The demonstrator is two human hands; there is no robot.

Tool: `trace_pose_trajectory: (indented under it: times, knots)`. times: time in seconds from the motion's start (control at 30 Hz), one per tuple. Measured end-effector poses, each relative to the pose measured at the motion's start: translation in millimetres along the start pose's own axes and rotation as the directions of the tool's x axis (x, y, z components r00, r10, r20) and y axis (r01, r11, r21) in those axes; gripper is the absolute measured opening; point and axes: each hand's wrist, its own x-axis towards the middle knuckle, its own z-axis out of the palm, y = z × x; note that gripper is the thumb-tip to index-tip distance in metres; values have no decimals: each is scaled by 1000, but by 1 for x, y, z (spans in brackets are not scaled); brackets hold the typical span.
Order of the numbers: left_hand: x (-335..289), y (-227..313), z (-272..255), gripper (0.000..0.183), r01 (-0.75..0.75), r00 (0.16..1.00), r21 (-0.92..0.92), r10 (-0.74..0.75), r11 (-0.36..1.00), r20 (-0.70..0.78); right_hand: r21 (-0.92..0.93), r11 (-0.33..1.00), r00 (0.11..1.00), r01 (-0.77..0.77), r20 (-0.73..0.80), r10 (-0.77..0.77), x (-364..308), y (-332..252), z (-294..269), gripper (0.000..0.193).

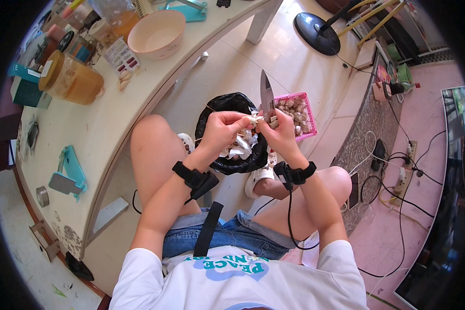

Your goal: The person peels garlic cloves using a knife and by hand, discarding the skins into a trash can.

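My left hand pinches a small whitish garlic clove with papery skin. My right hand is closed around a knife, its blade pointing up and away from me, while its thumb meets the clove. Both hands are above a bin lined with a black bag, where white papery scraps lie. Just right of the bin stands a pink basket of garlic, partly covered by my right hand. The knife's handle is mostly hidden in my palm.
On the table at left are a pale bowl, a jar with a yellow lid, a few cloves and a teal stand. A fan base stands on the floor. Cables run down from both wrist straps.
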Motion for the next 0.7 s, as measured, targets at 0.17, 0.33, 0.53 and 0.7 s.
trace_pose_trajectory:
  times: [0.17,0.33,0.53,0.7]
  knots:
    - [2,-3,1,17,-45,999,30,44,999,31,-54,999,999,-2,-41,0,-1,2,-1,13]
    - [2,-2,-1,16,-56,997,67,52,996,52,-77,996,997,45,-55,-49,3,11,-4,13]
    - [-2,9,0,15,38,999,210,-43,977,20,34,997,998,-66,1,66,7,11,-19,15]
    - [5,-5,-8,20,-80,993,312,102,947,-55,40,999,995,-15,96,11,2,16,-10,25]
